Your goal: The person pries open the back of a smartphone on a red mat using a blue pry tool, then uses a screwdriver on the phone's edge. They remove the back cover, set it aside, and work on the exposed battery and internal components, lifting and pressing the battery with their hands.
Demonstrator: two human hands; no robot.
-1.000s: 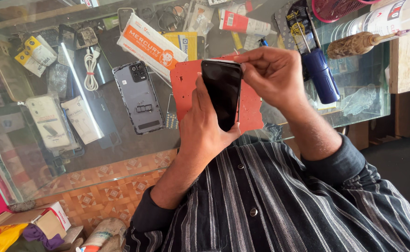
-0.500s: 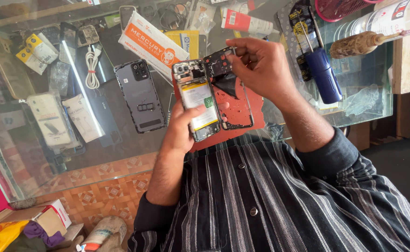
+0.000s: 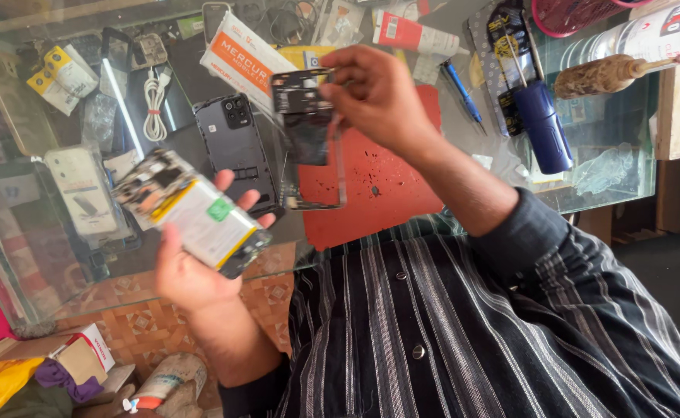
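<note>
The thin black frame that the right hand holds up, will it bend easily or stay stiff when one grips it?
The black frame looks thin and mostly open, so it probably flexes if squeezed. The right hand pinches it only at the top corner, so it is likely very light. Its long side rail appears narrow and could snap under a twist.

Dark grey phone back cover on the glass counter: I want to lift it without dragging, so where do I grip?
Probably pinch the dark grey phone back cover by its two long edges, from above, near the camera end. It lies flat on the glass counter, so only edges offer grip, and its near end is behind the left hand.
</note>
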